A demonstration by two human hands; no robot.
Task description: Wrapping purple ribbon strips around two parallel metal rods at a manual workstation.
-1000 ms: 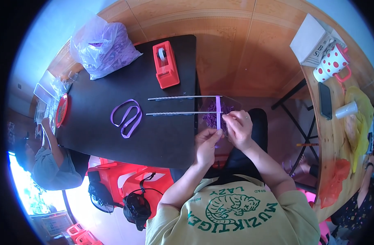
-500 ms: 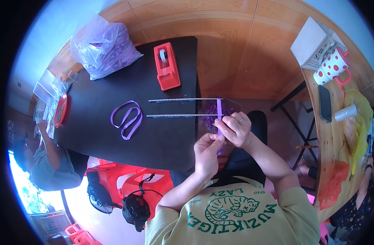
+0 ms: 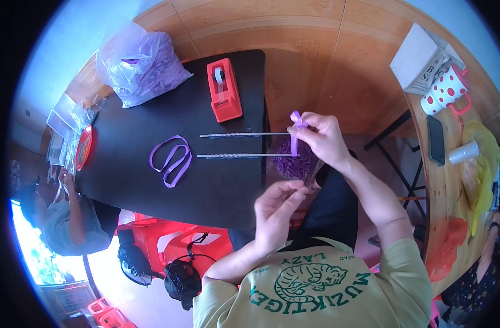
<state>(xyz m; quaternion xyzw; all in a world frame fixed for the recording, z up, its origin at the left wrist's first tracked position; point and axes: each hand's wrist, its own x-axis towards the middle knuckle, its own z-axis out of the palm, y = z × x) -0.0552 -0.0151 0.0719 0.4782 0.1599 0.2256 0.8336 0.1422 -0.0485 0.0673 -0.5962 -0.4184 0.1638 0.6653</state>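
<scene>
Two slim twisted metal rods, the far rod [image 3: 244,134] and the near rod [image 3: 244,156], lie side by side on the black table and jut past its right edge. A purple ribbon [image 3: 295,145] spans their free ends and loops up at the far one. My right hand [image 3: 324,136] pinches this ribbon beside the far rod's tip. Closer to me, my left hand [image 3: 280,205] has thumb and forefinger pressed together; what they hold, if anything, is too small to tell. Below the rod ends shows a clear container of purple ribbon pieces [image 3: 293,161].
A loose purple ribbon loop [image 3: 171,161] lies on the black table [image 3: 130,180], with a red tape dispenser [image 3: 225,90] and a stuffed plastic bag [image 3: 146,68] farther back. Red stools [image 3: 201,251] stand at left. A wooden table [image 3: 446,202] holds a dotted cup [image 3: 445,90] and a phone [image 3: 436,139].
My right hand has moved away from me to the far rod, raising the ribbon into a loop there. My left hand has come apart from it and shifted slightly nearer me.
</scene>
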